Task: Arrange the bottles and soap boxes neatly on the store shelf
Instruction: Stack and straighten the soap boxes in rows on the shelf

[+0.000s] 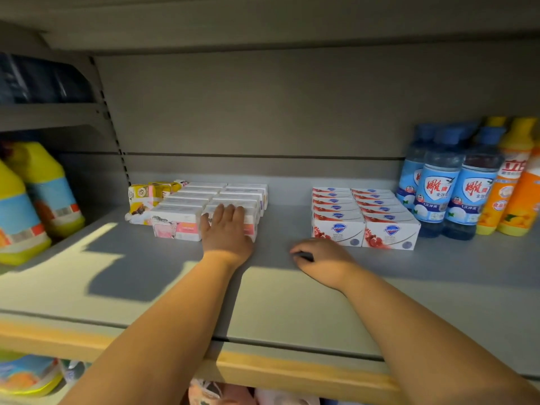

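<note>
Looking at the pink-and-white soap boxes [178, 223] first: thin printed card around a solid bar, so I'd guess they're light, stiff along the edges and a bit dentable on the broad faces. They also look slick enough to slide over the smooth grey painted shelf [292, 302].

The left grip [226, 229] lies on the front box of that block's right column. Its fingers are straight and close together over the top, thumb out to the side, not clamped on anything. Pushing flat on a face or pinching across the short sides looks safer than squeezing the middle. Just left of that grip is the other column, and past it a few small yellow boxes [140, 197] sit crooked.

The right grip [318, 258] rests on the shelf with its fingers loosely curled, and I can't see anything in it. Just beyond it stand the red-and-white soap boxes [339, 230] in two tidy rows. Further to its right are the blue bottles [435, 197] and orange bottles [508, 200]: rounded glossy plastic, probably heavy with liquid, best taken round the waist.
</note>
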A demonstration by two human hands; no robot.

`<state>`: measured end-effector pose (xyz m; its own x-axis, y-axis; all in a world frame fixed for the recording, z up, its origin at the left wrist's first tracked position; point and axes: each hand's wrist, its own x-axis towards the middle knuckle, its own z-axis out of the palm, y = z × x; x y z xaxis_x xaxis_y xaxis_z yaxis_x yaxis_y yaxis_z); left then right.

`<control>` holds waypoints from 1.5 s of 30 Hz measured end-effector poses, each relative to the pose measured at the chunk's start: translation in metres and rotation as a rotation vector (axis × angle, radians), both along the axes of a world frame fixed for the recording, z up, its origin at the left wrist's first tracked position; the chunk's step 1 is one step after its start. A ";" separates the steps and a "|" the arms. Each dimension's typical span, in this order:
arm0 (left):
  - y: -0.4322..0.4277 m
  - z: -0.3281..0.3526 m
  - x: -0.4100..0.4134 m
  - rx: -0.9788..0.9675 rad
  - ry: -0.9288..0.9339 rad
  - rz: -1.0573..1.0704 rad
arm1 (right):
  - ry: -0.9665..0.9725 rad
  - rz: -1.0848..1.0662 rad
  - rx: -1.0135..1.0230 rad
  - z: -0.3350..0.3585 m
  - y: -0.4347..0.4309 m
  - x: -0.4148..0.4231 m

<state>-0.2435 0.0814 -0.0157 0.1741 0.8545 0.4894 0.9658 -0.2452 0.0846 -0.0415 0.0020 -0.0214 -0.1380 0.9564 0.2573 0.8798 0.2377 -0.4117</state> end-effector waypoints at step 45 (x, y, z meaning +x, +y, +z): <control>-0.022 0.027 0.020 -0.814 -1.672 -0.783 | 1.152 0.035 -0.356 0.019 -0.010 -0.018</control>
